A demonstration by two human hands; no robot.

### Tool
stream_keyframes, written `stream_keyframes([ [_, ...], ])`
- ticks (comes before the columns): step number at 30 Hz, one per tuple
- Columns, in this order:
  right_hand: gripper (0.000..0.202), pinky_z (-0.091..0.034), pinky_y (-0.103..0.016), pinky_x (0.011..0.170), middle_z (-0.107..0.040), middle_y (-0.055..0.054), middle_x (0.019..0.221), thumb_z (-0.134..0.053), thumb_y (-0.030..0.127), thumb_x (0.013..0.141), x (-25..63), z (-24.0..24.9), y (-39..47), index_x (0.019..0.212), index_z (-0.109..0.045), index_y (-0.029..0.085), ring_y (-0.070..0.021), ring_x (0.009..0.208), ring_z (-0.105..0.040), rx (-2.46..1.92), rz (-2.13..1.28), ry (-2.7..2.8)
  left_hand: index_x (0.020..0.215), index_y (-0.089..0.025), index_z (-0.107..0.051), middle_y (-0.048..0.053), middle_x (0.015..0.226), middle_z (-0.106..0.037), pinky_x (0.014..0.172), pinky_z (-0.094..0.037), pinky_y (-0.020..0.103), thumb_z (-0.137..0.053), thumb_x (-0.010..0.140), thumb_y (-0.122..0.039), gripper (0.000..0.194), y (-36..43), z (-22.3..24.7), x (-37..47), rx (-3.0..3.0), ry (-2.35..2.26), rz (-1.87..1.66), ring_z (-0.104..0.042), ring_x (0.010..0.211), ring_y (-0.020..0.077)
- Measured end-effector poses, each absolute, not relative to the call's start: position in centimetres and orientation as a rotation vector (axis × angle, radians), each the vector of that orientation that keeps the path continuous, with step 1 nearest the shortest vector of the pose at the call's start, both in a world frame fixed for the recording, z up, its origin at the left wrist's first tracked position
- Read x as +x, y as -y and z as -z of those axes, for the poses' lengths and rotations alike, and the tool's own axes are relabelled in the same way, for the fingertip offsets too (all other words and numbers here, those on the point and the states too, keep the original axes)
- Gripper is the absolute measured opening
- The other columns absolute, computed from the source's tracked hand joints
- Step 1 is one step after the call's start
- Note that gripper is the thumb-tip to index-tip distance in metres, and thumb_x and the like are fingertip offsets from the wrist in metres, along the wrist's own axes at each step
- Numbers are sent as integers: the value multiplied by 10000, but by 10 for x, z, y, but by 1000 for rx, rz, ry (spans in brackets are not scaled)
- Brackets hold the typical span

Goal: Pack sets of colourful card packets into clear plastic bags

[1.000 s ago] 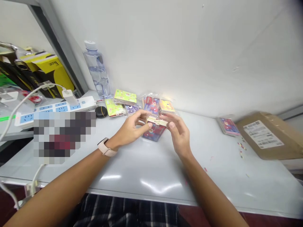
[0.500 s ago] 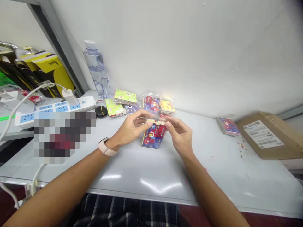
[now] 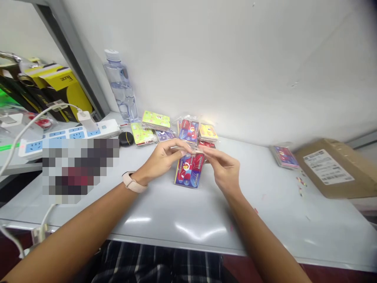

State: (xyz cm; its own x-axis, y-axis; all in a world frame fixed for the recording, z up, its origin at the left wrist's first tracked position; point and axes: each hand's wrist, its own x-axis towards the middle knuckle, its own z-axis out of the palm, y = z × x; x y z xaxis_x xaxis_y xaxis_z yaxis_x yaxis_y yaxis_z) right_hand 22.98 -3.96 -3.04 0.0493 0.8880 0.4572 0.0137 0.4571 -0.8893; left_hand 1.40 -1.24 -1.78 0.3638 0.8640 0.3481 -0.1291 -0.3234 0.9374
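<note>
A red and blue card pack [image 3: 189,171] stands tilted on the grey table, in clear plastic wrap. Its top edge is between my two hands. My left hand [image 3: 165,157], with a pale band on the wrist, pinches the wrap at the upper left. At the upper right, my right hand [image 3: 224,165] has thumb and fingers closed on the same wrap. Just behind the hands lie more wrapped packs: a red and blue one [image 3: 189,130], a yellow one [image 3: 207,132] and green ones [image 3: 156,119].
A water bottle [image 3: 121,88] stands against the wall, near a round black case [image 3: 126,138] and a white power strip [image 3: 75,135]. On the right are another wrapped pack [image 3: 285,156], a cardboard box [image 3: 335,169] and small coloured scraps.
Both hands have drawn slightly closer together over the top of the pack. The pack's face is now turned a little more towards me, and its top edge is more covered by fingers.
</note>
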Motion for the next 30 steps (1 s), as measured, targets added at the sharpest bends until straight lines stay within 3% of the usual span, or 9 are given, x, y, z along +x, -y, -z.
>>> stream_keyframes([
  [11,332,-670,-409,845,-838,-26,1179,-597,95,938,234,27,44,863,-849,297,-240,1058,-803,-823,-629,1581,850,-216,-768,82,1169,-765,1114,-526,476,-777,941,-429,232,10,18,9,1534,-631,-1128,-683,1231,262],
  [15,304,-635,-444,947,-844,-42,1142,-613,128,963,235,27,42,809,-827,279,-246,1086,-795,-845,-557,1640,831,-217,-766,88,1212,-772,1124,-519,507,-768,933,-400,209,8,18,7,1539,-630,-1097,-682,1259,285],
  [20,307,-633,-421,918,-838,-44,1162,-601,159,989,241,28,41,805,-817,276,-244,1090,-790,-863,-540,1673,802,-220,-753,97,1225,-773,1098,-530,518,-703,910,-327,160,6,18,1,1545,-600,-1058,-673,1276,309],
  [26,307,-620,-473,952,-819,-76,1229,-555,264,1032,248,22,43,910,-836,266,-291,1168,-764,-844,-602,1754,790,-202,-715,118,1245,-760,1076,-538,512,-726,919,-398,235,9,15,1,1584,-626,-1045,-675,1255,314],
  [30,81,-618,-478,990,-797,-109,1238,-730,287,973,246,24,41,946,-797,250,-293,1175,-754,-816,-672,1742,731,-187,-605,123,1192,-754,1069,-539,471,-872,827,-361,333,10,17,7,1629,-685,-1103,-693,1217,282],
])
